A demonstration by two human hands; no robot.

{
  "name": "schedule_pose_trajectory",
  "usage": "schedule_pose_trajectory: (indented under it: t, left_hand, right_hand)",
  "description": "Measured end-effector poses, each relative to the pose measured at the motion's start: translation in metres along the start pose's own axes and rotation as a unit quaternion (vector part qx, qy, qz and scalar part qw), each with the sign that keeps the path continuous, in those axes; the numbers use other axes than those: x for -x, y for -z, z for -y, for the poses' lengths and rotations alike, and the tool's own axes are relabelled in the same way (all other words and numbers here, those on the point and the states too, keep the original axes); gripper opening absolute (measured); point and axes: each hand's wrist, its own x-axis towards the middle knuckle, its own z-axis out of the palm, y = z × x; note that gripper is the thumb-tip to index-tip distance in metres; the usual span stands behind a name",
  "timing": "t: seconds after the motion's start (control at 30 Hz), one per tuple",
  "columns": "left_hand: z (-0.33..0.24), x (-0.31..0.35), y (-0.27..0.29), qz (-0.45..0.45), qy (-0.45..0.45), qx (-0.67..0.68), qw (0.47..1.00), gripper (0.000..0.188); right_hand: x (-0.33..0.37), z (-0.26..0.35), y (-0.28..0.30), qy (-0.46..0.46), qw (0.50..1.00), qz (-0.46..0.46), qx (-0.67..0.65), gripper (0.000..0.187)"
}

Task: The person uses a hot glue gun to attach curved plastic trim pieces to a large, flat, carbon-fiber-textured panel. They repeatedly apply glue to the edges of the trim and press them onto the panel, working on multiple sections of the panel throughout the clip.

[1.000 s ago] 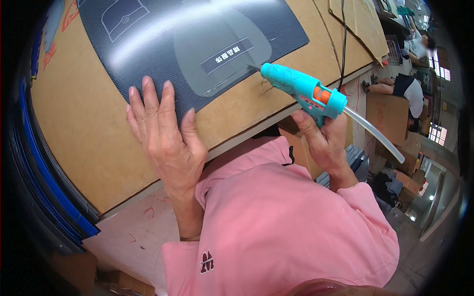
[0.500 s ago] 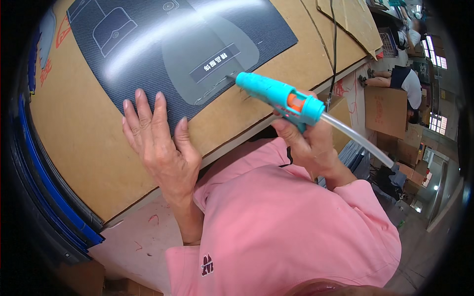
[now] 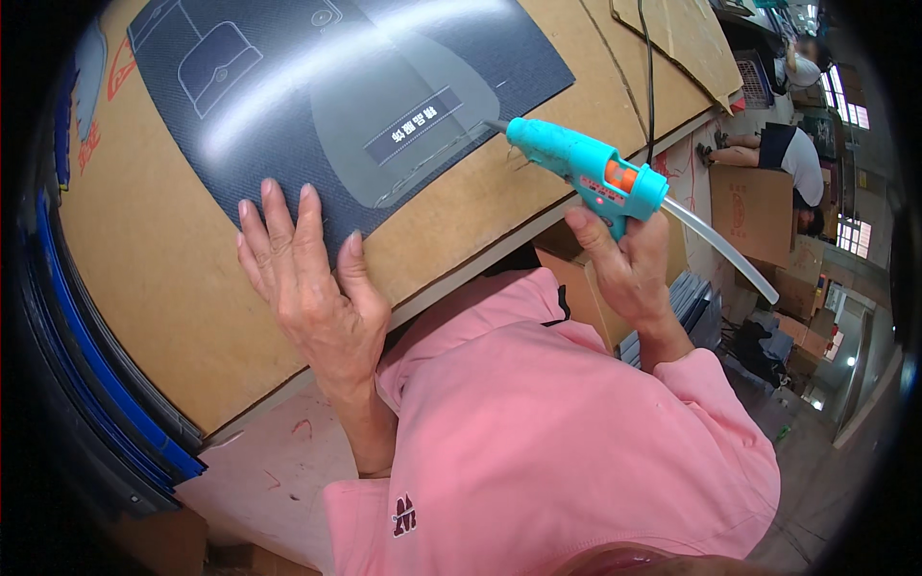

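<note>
A turquoise hot glue gun is in my right hand, my fingers wrapped round its handle. From its back end sticks a clear glue stick. The dark nozzle points left, at the near right edge of a glossy dark printed sheet. On the sheet's grey, rounded patch a thin line of clear glue runs along the near edge, beside a small printed label. My left hand lies flat on the sheet's near left corner, fingers spread.
The sheet lies on a brown board worktop. A black cable hangs across the right end, near a cardboard piece. Blue and black sheets stand at the left. At the far right a person bends over a cardboard box.
My right hand has moved the glue gun to the right and slightly up along the sheet's edge. The glue line reaches further right. My left hand has stayed in place.
</note>
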Motion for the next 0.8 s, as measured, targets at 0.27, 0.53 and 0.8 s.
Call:
schedule_pose_trajectory:
  t: [0.27, 0.53, 0.8]
  left_hand:
    - [-0.004, -0.002, 0.000, -0.002, 0.002, -0.001, 1.000, 0.039]
    - [-0.002, 0.000, 0.000, -0.007, 0.005, -0.002, 1.000, 0.040]
    - [-0.002, -0.002, 0.002, -0.002, 0.001, -0.006, 1.000, 0.041]
  right_hand:
    - [-0.002, 0.002, -0.001, 0.024, 0.998, 0.066, 0.001, 0.036]
    - [-0.006, -0.008, -0.001, 0.024, 1.000, -0.014, 0.013, 0.031]
    - [-0.013, -0.007, 0.001, 0.049, 0.995, -0.052, 0.064, 0.032]
